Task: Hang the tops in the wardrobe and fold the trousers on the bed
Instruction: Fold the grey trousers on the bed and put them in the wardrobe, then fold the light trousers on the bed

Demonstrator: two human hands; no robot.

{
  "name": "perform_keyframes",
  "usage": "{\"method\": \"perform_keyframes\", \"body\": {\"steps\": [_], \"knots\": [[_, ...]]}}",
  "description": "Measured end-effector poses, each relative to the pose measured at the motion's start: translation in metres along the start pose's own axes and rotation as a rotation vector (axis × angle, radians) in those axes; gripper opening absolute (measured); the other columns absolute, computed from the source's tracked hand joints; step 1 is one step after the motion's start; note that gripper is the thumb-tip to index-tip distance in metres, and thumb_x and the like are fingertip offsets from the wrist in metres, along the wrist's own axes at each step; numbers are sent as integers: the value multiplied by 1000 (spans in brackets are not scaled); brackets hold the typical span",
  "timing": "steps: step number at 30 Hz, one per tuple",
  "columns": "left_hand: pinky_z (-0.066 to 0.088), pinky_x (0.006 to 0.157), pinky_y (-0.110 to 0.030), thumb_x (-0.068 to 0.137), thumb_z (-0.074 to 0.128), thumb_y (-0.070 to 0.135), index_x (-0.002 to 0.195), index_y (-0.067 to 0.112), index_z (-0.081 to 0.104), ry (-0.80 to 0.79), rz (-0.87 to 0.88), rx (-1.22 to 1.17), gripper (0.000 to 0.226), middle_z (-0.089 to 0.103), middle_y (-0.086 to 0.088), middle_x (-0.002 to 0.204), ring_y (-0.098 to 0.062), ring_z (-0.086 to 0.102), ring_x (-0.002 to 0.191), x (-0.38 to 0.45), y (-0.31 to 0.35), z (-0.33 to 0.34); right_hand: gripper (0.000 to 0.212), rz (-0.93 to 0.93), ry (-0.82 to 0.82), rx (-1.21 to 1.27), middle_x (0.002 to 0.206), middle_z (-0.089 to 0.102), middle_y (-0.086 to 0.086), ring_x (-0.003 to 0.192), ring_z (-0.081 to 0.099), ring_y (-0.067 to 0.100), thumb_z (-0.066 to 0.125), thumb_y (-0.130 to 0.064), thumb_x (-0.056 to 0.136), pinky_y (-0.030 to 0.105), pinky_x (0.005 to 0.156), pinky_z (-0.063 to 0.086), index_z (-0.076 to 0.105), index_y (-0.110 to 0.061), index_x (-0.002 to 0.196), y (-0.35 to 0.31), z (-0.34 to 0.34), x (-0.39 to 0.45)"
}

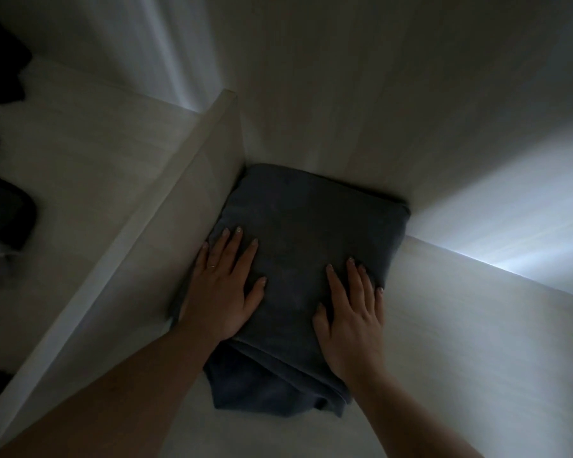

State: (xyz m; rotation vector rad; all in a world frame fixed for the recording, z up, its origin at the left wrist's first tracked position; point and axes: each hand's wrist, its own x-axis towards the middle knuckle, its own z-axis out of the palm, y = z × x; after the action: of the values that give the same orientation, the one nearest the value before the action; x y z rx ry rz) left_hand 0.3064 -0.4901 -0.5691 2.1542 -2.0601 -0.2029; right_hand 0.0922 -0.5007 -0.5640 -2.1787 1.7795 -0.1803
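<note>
A folded dark grey garment lies on a pale shelf inside the wardrobe, pushed into the compartment's back left corner. My left hand rests flat on its left side, fingers spread, a ring on one finger. My right hand lies flat on its right side, fingers slightly apart, fingertips near the right fold. Both palms press on top of the cloth; neither hand grips it. The garment's loose layered edges stick out toward me below my wrists.
A white vertical divider panel stands just left of the garment. Left of it is another compartment with dark clothes at the frame's edge. The wardrobe's back wall and right wall close the compartment. The scene is dim.
</note>
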Motion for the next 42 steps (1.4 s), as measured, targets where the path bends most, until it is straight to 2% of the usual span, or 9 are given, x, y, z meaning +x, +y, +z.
{"method": "perform_keyframes", "body": {"steps": [6, 8, 11, 14, 17, 22, 29, 34, 42], "knots": [[13, 118, -46, 93, 25, 56, 150, 19, 27, -160, -111, 43, 67, 19, -9, 159, -25, 14, 147, 1, 8, -11, 65, -19, -173, -100, 161, 2, 3, 147, 1, 21, 32, -50, 91, 43, 118, 2, 14, -31, 151, 5, -10, 15], [26, 114, -42, 94, 47, 41, 142, 16, 41, -148, -213, -154, 55, 37, -9, 151, -25, 31, 140, -6, 17, -23, 55, 35, -211, 42, 153, 31, 10, 140, 30, 25, 48, -39, 89, 41, 114, 27, 41, -25, 141, -1, -33, 19], [45, 98, -39, 89, 60, 11, 119, 7, 60, -33, -447, -682, 30, 65, -11, 118, -26, 61, 111, -32, 39, -54, 27, 87, -108, 495, 110, 70, 4, 105, 64, 22, 58, -20, 87, 37, 92, 49, 65, -21, 113, -28, -72, 4], [49, 92, -31, 87, 61, -1, 105, 1, 64, 163, -524, -851, 18, 68, -12, 101, -19, 67, 97, -72, 65, -96, 20, -45, 13, 612, 101, 72, -4, 93, 67, 10, 60, -20, 89, 25, 87, 49, 67, -23, 106, -66, -108, -43], [43, 68, -2, 87, 59, -3, 102, 7, 66, 307, -621, -1008, 19, 66, 5, 87, 15, 60, 71, -110, 85, -144, 20, -82, -41, 797, 102, 71, -5, 96, 66, 8, 60, -12, 89, 19, 87, 48, 68, -19, 106, -95, -140, -87], [47, 73, -8, 86, 66, 5, 88, 25, 68, 553, -681, -1177, 20, 72, 13, 85, 4, 65, 77, -198, 109, -225, 27, -224, -114, 982, 102, 70, -2, 99, 65, 13, 56, 0, 88, 26, 92, 49, 64, -23, 98, -131, -202, -146], [48, 73, -9, 88, 66, 7, 98, 16, 68, 832, -659, -1309, 14, 74, 1, 94, -2, 67, 88, -339, 142, -305, 31, -557, -284, 1185, 100, 70, -14, 99, 64, -4, 57, -4, 91, 7, 79, 45, 65, -34, 96, -177, -264, -257], [49, 76, -13, 87, 66, 8, 94, 20, 70, 971, -649, -1227, 14, 74, 2, 92, -6, 68, 88, -435, 151, -333, 31, -731, -485, 1186, 100, 71, -17, 101, 63, -3, 57, -6, 92, 5, 81, 43, 66, -36, 98, -209, -263, -334], [49, 77, -12, 88, 66, 9, 93, 30, 72, 1309, -927, -1029, 22, 74, 4, 96, -6, 68, 91, -633, 166, -341, 28, -1021, -777, 1072, 105, 69, -17, 103, 62, -3, 58, -15, 92, 6, 82, 44, 66, -40, 99, -268, -240, -475]]}}
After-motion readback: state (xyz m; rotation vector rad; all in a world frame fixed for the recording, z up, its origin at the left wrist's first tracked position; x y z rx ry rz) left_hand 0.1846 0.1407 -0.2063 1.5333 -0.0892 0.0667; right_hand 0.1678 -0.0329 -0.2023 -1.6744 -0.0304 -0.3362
